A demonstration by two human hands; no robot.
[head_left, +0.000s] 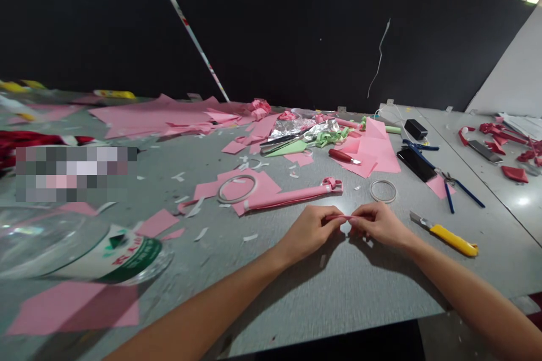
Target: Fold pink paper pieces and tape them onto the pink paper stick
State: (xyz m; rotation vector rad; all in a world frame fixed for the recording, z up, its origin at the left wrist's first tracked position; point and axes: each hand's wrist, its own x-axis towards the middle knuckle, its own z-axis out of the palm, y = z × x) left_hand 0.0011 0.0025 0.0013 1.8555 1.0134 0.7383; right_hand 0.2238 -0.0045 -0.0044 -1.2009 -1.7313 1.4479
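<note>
Both my hands meet low over the grey table (347, 282), pinching a small pink paper strip (348, 218) between them. My left hand (312, 228) grips its left end with closed fingers. My right hand (378, 224) grips the right end, fingers curled. Just beyond the hands lies a long rolled pink paper tube (288, 198) with a curled end. A tape ring (383, 190) sits right behind my right hand, and a yellow utility knife (449, 236) lies to its right.
Pink paper sheets (152, 115) and scraps litter the table. A second tape ring (237, 188), a clear plastic bottle (80, 248) at left, scissors and foil (296, 134), a red knife (344, 157), a black phone (415, 163) and blue pliers (459, 187) lie around.
</note>
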